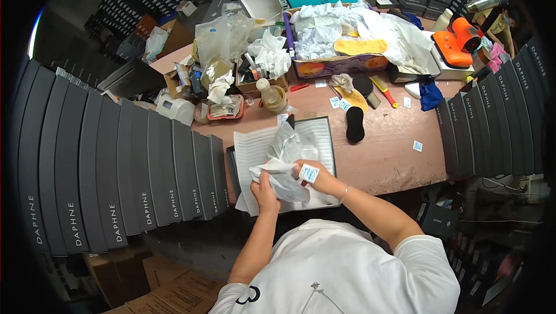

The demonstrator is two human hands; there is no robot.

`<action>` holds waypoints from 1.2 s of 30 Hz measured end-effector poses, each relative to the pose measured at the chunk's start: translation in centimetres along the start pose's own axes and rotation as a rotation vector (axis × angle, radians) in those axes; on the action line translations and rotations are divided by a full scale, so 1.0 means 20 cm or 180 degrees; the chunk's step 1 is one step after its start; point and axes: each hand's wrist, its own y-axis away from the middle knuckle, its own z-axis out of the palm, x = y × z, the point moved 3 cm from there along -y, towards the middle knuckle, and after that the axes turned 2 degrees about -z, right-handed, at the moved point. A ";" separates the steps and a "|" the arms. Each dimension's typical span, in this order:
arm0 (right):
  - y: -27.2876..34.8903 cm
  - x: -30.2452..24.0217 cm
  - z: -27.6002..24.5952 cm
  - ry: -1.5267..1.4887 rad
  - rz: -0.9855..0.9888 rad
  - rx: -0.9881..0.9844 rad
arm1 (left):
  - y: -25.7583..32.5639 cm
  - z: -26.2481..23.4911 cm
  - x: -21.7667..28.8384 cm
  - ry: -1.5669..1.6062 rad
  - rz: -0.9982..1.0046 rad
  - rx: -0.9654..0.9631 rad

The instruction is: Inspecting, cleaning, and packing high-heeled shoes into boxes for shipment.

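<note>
In front of me lies an open dark shoe box (334, 157), lined with ribbed white foam sheet (249, 143) that spills past its left side. Over it I hold crumpled white tissue paper (285, 141). My left hand (266, 194) grips the paper's near left part, fingers closed. Opposite it, my right hand (322, 178) is closed on the paper's right side. A small white and blue packet (309, 173) shows at the back of that hand, and I cannot tell whether it is held or stuck there. Something dark pokes out at the paper's far end; its kind is hidden.
Dark shoe boxes (133, 163) stand in a row at the left, others (492, 111) at the right. Beyond the open box are a black brush-like pad (355, 125), a bottle (271, 95), a carton of crumpled paper (341, 66) and an orange tool (454, 44).
</note>
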 end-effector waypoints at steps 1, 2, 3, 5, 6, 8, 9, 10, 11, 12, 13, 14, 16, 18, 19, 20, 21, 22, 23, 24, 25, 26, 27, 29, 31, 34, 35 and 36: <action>-0.05 0.08 -0.04 -0.0292 0.0280 0.0032 | 0.01 0.03 0.06 -0.0079 0.0356 -0.0079; -0.07 0.17 -0.07 -0.0585 0.0558 0.0063 | 0.00 0.03 0.07 -0.0214 0.0572 -0.0105; -0.08 0.26 -0.09 0.0820 0.0230 -0.0164 | -0.03 -0.02 0.12 -0.0369 0.0818 -0.0102; -0.05 0.40 -0.12 0.3653 -0.0497 -0.0578 | -0.12 -0.15 0.17 -0.0353 0.0864 -0.0074; -0.07 0.33 -0.13 0.3536 -0.0505 -0.0272 | -0.16 -0.22 0.18 -0.0202 0.0633 -0.0136; -0.11 0.01 -0.20 0.3313 -0.0489 0.0310 | -0.15 -0.26 0.28 -0.0206 0.0065 -0.0192; -0.14 -0.18 -0.23 0.3073 -0.1290 0.0461 | -0.16 -0.29 0.30 -0.0392 -0.0033 -0.0351; -0.16 -0.36 -0.27 0.2809 -0.2079 0.0602 | -0.18 -0.34 0.29 -0.0400 -0.0127 -0.0740; -0.15 -0.46 -0.30 0.2517 -0.2839 0.0755 | -0.16 -0.35 0.29 -0.0408 -0.0274 -0.0969; -0.16 -0.44 -0.30 0.2565 -0.2383 0.0163 | -0.15 -0.35 0.29 -0.0415 -0.0420 -0.1193; -0.17 -0.42 -0.29 0.2583 -0.1914 -0.0418 | -0.15 -0.35 0.27 -0.0138 -0.0713 -0.1071; -0.16 -0.39 -0.28 0.2574 -0.1434 -0.0990 | -0.14 -0.35 0.25 0.0139 -0.1005 -0.0943; -0.07 -0.37 -0.25 0.2448 -0.1289 -0.0914 | -0.15 -0.39 0.19 0.0434 -0.1263 -0.0652; 0.03 -0.27 -0.24 0.1921 -0.1473 -0.0729 | -0.23 -0.50 0.09 0.0422 -0.1234 -0.0395; 0.09 -0.26 -0.24 0.1918 -0.1106 -0.0586 | -0.22 -0.54 0.09 0.0781 -0.0831 -0.0359; 0.12 -0.20 -0.26 0.1423 -0.0643 -0.0312 | -0.23 -0.56 0.10 0.1537 -0.0356 -0.0276; 0.17 -0.12 -0.29 0.0933 -0.0140 0.0031 | -0.24 -0.56 0.18 0.1423 -0.0153 -0.0056; 0.21 -0.04 -0.32 0.0449 0.0331 0.0379 | -0.24 -0.53 0.29 0.1315 0.0070 0.0153; 0.25 0.04 -0.34 0.0181 0.0417 0.0621 | -0.17 -0.43 0.44 0.1106 0.0353 0.0486; 0.26 0.07 -0.38 -0.0047 0.0496 0.0757 | -0.08 -0.36 0.57 0.0880 0.0629 0.0826; 0.28 0.11 -0.41 -0.0294 0.0576 0.0900 | -0.05 -0.35 0.66 0.0730 0.1150 0.0263; 0.30 0.12 -0.43 -0.0539 0.0648 0.1061 | -0.04 -0.34 0.73 0.0588 0.1660 -0.0324; 0.30 0.09 -0.44 -0.0628 0.0516 0.1179 | 0.03 -0.27 0.76 -0.0340 0.2212 0.0543; 0.29 0.09 -0.47 -0.0616 0.0373 0.1573 | -0.04 -0.14 0.69 -0.2208 0.3507 -0.0191; 0.29 0.06 -0.51 -0.0596 0.0298 0.1823 | -0.25 -0.15 0.36 -0.4294 0.3210 -0.1030; 0.29 -0.06 -0.58 -0.0583 0.0348 0.1348 | -0.55 -0.49 -0.01 -0.5976 0.1121 -0.1130; 0.29 -0.09 -0.60 -0.0347 0.0349 0.1168 | -0.61 -0.53 -0.03 -0.6212 0.0619 -0.0944; 0.30 -0.13 -0.63 -0.0059 0.0383 0.0944 | -0.64 -0.50 0.02 -0.6195 0.0696 -0.1263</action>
